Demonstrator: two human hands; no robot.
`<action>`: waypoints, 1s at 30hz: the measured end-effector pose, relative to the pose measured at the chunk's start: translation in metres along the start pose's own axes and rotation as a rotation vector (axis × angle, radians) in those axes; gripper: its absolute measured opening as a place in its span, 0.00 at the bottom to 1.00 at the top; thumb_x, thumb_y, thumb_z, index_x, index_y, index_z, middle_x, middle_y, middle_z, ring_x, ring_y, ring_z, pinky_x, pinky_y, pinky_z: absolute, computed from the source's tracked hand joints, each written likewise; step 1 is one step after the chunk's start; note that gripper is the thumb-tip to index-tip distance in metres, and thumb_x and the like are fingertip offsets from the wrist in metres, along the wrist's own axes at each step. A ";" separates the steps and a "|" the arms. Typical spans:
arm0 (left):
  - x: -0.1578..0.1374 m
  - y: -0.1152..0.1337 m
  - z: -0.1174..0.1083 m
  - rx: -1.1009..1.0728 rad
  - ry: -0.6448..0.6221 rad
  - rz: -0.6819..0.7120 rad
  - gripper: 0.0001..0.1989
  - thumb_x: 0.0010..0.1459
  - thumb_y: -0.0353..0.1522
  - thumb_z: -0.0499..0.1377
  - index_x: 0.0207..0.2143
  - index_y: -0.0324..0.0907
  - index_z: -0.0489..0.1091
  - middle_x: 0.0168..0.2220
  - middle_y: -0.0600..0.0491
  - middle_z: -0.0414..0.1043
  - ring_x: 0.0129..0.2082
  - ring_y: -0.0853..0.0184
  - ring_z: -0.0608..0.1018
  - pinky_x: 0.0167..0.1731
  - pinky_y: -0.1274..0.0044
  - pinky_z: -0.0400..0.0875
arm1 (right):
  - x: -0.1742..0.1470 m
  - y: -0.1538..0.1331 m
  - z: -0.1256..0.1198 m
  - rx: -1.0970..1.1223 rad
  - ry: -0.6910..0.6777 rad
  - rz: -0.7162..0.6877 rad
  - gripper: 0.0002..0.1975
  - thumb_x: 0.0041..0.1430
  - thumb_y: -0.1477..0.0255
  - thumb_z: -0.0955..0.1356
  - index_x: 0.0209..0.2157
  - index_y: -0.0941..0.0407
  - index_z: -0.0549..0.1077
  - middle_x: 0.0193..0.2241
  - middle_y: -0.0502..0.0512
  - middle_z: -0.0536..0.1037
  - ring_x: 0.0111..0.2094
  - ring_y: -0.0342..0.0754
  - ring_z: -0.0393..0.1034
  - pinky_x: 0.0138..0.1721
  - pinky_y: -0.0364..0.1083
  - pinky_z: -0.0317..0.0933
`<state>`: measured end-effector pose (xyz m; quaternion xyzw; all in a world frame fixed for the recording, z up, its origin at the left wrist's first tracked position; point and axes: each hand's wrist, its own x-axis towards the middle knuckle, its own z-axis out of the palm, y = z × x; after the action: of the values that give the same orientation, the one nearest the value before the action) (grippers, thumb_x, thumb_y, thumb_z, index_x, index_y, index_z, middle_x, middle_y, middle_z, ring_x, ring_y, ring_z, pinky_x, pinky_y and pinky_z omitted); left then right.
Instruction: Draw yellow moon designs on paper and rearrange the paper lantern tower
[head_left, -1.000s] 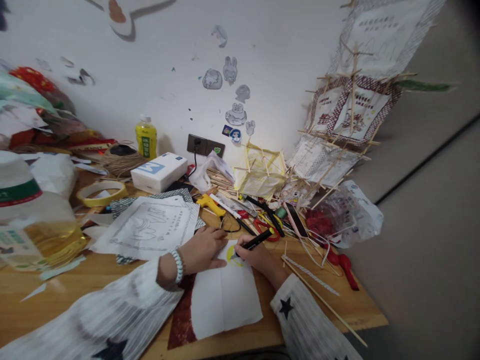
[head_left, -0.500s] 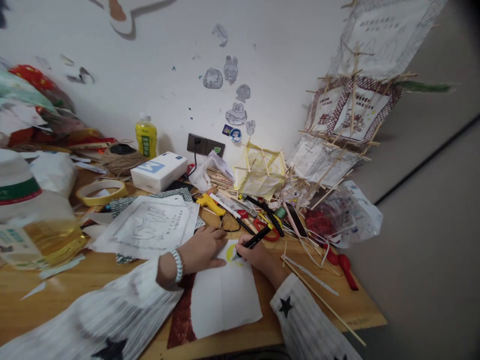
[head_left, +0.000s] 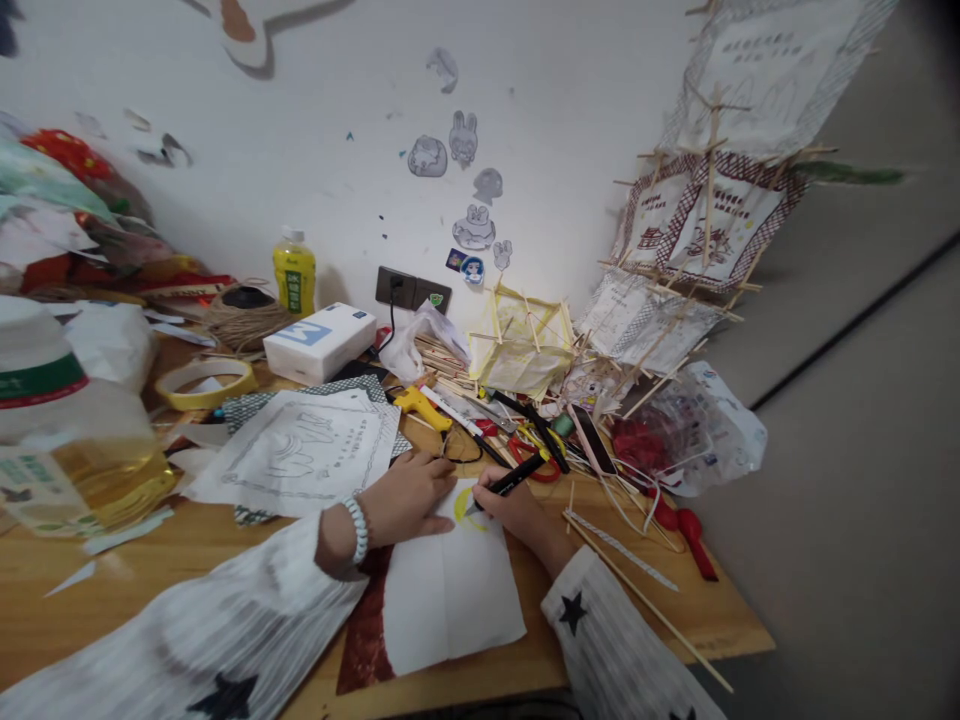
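Observation:
A white sheet of paper [head_left: 450, 590] lies on the wooden table [head_left: 150, 570], with a yellow drawn shape [head_left: 466, 512] near its top edge. My left hand [head_left: 409, 495] rests flat on the paper's upper left, a white bead bracelet on the wrist. My right hand [head_left: 514, 510] grips a black marker [head_left: 514, 480] whose tip touches the yellow shape. Both sleeves are white with black stars.
Printed drawings [head_left: 300, 450] lie to the left, with a tape roll [head_left: 202, 383], a white box [head_left: 319, 342], a yellow bottle [head_left: 294, 275] and a big oil bottle [head_left: 60, 430]. Scissors [head_left: 536, 455], a yellow glue gun [head_left: 420, 405], bamboo sticks [head_left: 637, 590] and paper lanterns [head_left: 697, 220] crowd the right.
The marker has shifted slightly up and right over the yellow shape. My left hand stays pressed on the paper.

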<state>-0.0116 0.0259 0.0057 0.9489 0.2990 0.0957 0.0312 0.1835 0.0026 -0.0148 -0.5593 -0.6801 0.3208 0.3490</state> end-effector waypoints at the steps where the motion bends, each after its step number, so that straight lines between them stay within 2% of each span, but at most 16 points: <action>1: 0.000 0.000 0.000 0.002 0.000 -0.001 0.22 0.53 0.42 0.60 0.48 0.40 0.69 0.51 0.43 0.67 0.47 0.53 0.69 0.46 0.64 0.61 | 0.000 0.000 0.000 0.001 0.004 -0.008 0.07 0.46 0.74 0.62 0.17 0.55 0.61 0.15 0.44 0.61 0.21 0.41 0.56 0.23 0.40 0.51; 17: 0.000 0.000 0.000 0.001 0.002 0.007 0.22 0.53 0.42 0.60 0.47 0.39 0.68 0.51 0.43 0.67 0.47 0.53 0.69 0.45 0.64 0.61 | 0.000 0.001 -0.002 0.009 0.003 -0.018 0.07 0.45 0.76 0.62 0.17 0.55 0.60 0.16 0.43 0.60 0.21 0.41 0.56 0.23 0.40 0.51; 24: 0.000 0.003 -0.002 0.044 0.051 -0.039 0.20 0.53 0.41 0.61 0.44 0.40 0.69 0.46 0.43 0.69 0.44 0.54 0.70 0.42 0.65 0.62 | 0.001 0.005 -0.004 0.119 -0.001 0.068 0.07 0.48 0.72 0.62 0.19 0.55 0.61 0.14 0.43 0.61 0.17 0.39 0.56 0.20 0.39 0.50; 27: 0.002 0.006 -0.007 0.094 0.079 -0.100 0.16 0.53 0.38 0.62 0.42 0.40 0.70 0.44 0.44 0.70 0.43 0.54 0.70 0.40 0.65 0.63 | 0.000 0.003 -0.006 0.203 -0.017 0.042 0.08 0.51 0.69 0.62 0.21 0.55 0.62 0.14 0.43 0.62 0.17 0.39 0.57 0.20 0.40 0.52; 30: 0.003 0.010 -0.010 0.121 0.074 -0.108 0.07 0.54 0.34 0.60 0.34 0.39 0.73 0.40 0.45 0.71 0.41 0.56 0.71 0.39 0.66 0.62 | -0.004 -0.002 -0.010 0.233 -0.023 -0.017 0.07 0.54 0.67 0.62 0.25 0.55 0.65 0.17 0.45 0.66 0.19 0.40 0.59 0.22 0.40 0.54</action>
<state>-0.0057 0.0195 0.0167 0.9274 0.3560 0.1104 -0.0323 0.1912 -0.0015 -0.0077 -0.5053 -0.6469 0.4011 0.4067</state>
